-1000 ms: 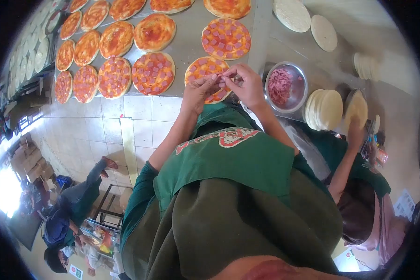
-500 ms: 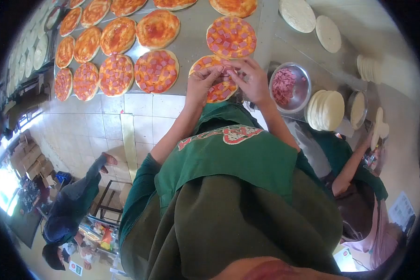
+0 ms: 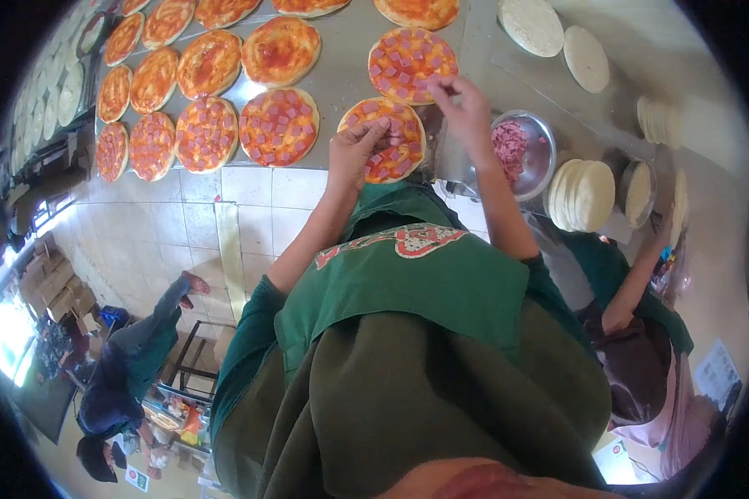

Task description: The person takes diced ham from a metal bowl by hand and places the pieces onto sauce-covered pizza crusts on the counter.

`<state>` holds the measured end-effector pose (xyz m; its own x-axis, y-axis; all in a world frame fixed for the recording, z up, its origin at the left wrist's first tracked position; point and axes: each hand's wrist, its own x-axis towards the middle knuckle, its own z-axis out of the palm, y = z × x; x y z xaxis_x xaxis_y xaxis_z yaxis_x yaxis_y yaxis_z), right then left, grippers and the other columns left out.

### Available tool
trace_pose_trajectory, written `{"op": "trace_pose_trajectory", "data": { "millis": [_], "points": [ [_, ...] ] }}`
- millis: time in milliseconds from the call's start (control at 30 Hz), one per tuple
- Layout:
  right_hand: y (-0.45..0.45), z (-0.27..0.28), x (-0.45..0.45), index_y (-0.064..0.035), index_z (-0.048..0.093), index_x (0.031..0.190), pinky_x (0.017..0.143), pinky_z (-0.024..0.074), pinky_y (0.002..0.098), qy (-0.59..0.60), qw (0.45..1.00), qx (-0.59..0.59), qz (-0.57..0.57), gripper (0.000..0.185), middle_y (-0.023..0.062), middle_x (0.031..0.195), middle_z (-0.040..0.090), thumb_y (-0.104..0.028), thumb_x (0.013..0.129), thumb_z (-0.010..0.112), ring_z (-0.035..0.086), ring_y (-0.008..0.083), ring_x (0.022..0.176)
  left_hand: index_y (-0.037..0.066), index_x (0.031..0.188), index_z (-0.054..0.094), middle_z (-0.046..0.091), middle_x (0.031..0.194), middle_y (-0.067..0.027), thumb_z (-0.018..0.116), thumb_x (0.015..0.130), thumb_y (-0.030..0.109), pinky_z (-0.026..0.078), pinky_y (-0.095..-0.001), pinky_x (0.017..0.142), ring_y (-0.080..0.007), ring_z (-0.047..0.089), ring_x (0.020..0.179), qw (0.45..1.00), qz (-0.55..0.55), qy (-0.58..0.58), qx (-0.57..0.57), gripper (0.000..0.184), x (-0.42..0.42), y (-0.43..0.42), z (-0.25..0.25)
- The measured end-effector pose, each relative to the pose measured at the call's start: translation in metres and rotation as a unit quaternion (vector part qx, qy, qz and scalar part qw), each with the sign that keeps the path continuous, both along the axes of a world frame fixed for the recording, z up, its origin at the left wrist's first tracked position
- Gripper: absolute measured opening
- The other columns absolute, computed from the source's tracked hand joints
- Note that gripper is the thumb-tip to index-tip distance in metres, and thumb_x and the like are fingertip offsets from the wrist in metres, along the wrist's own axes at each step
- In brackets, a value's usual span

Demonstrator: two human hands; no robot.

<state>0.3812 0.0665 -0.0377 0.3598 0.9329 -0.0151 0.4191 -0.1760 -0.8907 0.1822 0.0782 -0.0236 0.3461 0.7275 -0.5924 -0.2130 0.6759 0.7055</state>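
Note:
My left hand (image 3: 359, 148) is over the near pizza base (image 3: 414, 158), which carries red-orange sauce and pink ham cubes. Its thumb and fingers are closed together, with pink ham cubes at the fingertips. My right hand (image 3: 468, 115) is raised off that pizza, near the ham-topped pizza (image 3: 408, 65) behind it. Its fingers are slightly apart, and I see nothing held in them. To the right of that hand stands a metal bowl (image 3: 548, 158) of chopped ham (image 3: 510, 150), partly hidden by my right forearm.
More ham-topped pizzas (image 3: 280, 126) line the metal table's near edge, with sauced bases (image 3: 281, 51) behind. Stacked plain bases (image 3: 587, 195) stand right of the bowl. A co-worker's arm (image 3: 641, 270) is at the right; another person (image 3: 125, 366) is at lower left.
My right hand has moved away from my left hand, up and to the right, and its fingers have parted. My left hand stays over the same pizza.

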Motion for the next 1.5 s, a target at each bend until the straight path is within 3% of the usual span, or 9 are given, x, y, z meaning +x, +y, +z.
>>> {"op": "trace_pose_trajectory", "data": {
  "millis": [433, 700, 800, 867, 900, 1000, 1133, 1333, 1500],
  "points": [
    [0.051, -0.039, 0.018, -0.0084, 0.066, 0.092, 0.062, 0.0473, 0.0298, -0.284, 0.958, -0.008, -0.028, 0.023, 0.0084, 0.076, 0.062, -0.024, 0.076, 0.071, 0.061, 0.0189, 0.069, -0.004, 0.097, 0.065, 0.067, 0.086, -0.0102, 0.063, 0.087, 0.015, 0.052, -0.0249, 0.072, -0.0153, 0.065, 0.075, 1.000, 0.000, -0.023, -0.014, 0.022, -0.023, -0.008, -0.005],
    [-0.041, 0.001, 0.041, -0.0055, 0.062, 0.100, 0.072, 0.0453, 0.0235, -0.051, 0.991, 0.068, -0.100, 0.018, 0.0050, 0.084, 0.064, -0.011, 0.083, 0.063, 0.059, 0.0111, 0.078, -0.003, 0.099, 0.064, 0.067, 0.090, -0.0106, 0.064, 0.086, 0.017, 0.052, -0.0257, 0.072, -0.0158, 0.064, 0.076, 1.000, 0.006, -0.019, 0.013, 0.023, -0.029, -0.014, 0.006],
    [-0.101, 0.008, 0.074, -0.0073, 0.061, 0.102, 0.071, 0.0485, 0.0327, -0.136, 0.977, -0.006, -0.163, 0.025, 0.0083, 0.095, 0.066, -0.022, 0.082, 0.062, 0.064, 0.0236, 0.080, -0.003, 0.099, 0.063, 0.067, 0.088, -0.0105, 0.062, 0.087, 0.016, 0.053, -0.0273, 0.072, -0.0173, 0.065, 0.077, 0.998, -0.010, 0.019, 0.060, 0.022, -0.033, -0.016, 0.007],
    [-0.143, -0.018, 0.113, -0.0064, 0.061, 0.103, 0.072, 0.0486, 0.0335, -0.147, 0.966, -0.042, -0.208, 0.025, 0.0096, 0.098, 0.066, -0.022, 0.083, 0.061, 0.064, 0.0247, 0.084, -0.003, 0.098, 0.063, 0.067, 0.087, -0.0103, 0.061, 0.088, 0.015, 0.053, -0.0284, 0.072, -0.0187, 0.066, 0.077, 0.989, -0.035, 0.051, 0.136, 0.021, -0.036, -0.017, -0.002],
    [-0.157, -0.020, 0.122, -0.0060, 0.061, 0.103, 0.073, 0.0486, 0.0339, -0.150, 0.960, -0.059, -0.230, 0.026, 0.0102, 0.100, 0.065, -0.021, 0.083, 0.061, 0.064, 0.0252, 0.085, -0.003, 0.098, 0.063, 0.067, 0.087, -0.0103, 0.061, 0.088, 0.014, 0.053, -0.0291, 0.072, -0.0196, 0.066, 0.077, 0.996, -0.011, 0.000, 0.091, 0.020, -0.034, -0.017, -0.002],
    [-0.184, -0.014, 0.140, -0.0070, 0.061, 0.103, 0.075, 0.0489, 0.0354, -0.094, 0.961, -0.181, -0.189, 0.024, 0.0119, 0.102, 0.064, -0.021, 0.083, 0.059, 0.064, 0.0287, 0.088, -0.001, 0.097, 0.063, 0.066, 0.089, -0.0110, 0.059, 0.089, 0.014, 0.054, -0.0305, 0.074, -0.0211, 0.066, 0.078, 0.996, -0.010, -0.060, 0.066, 0.018, -0.031, -0.020, -0.004],
    [-0.183, -0.037, 0.136, -0.0100, 0.063, 0.099, 0.079, 0.0482, 0.0389, -0.204, 0.959, -0.168, -0.101, 0.022, 0.0116, 0.100, 0.064, -0.019, 0.079, 0.059, 0.061, 0.0298, 0.094, 0.000, 0.099, 0.063, 0.066, 0.088, -0.0100, 0.058, 0.089, 0.014, 0.054, -0.0309, 0.076, -0.0203, 0.066, 0.081, 0.994, -0.014, -0.090, 0.062, 0.018, -0.015, -0.032, 0.002],
    [-0.165, -0.051, 0.120, -0.0111, 0.049, 0.119, 0.079, 0.0497, 0.0421, -0.326, 0.887, -0.327, -0.013, 0.061, 0.0200, 0.114, 0.051, -0.015, 0.062, 0.073, 0.059, 0.0356, 0.094, 0.002, 0.100, 0.062, 0.065, 0.088, -0.0069, 0.057, 0.090, 0.016, 0.052, -0.0301, 0.080, -0.0163, 0.063, 0.079, 0.987, 0.018, -0.156, 0.020, 0.018, 0.005, -0.066, 0.021],
    [-0.163, -0.089, 0.125, -0.0107, 0.048, 0.117, 0.077, 0.0513, 0.0458, -0.350, 0.897, -0.266, -0.042, 0.059, 0.0229, 0.108, 0.048, -0.016, 0.064, 0.074, 0.060, 0.0408, 0.089, 0.005, 0.094, 0.060, 0.061, 0.081, -0.0042, 0.057, 0.090, 0.021, 0.050, -0.0314, 0.081, -0.0136, 0.060, 0.075, 0.981, 0.066, -0.175, -0.044, 0.018, 0.007, -0.082, 0.022]
  ]
}}
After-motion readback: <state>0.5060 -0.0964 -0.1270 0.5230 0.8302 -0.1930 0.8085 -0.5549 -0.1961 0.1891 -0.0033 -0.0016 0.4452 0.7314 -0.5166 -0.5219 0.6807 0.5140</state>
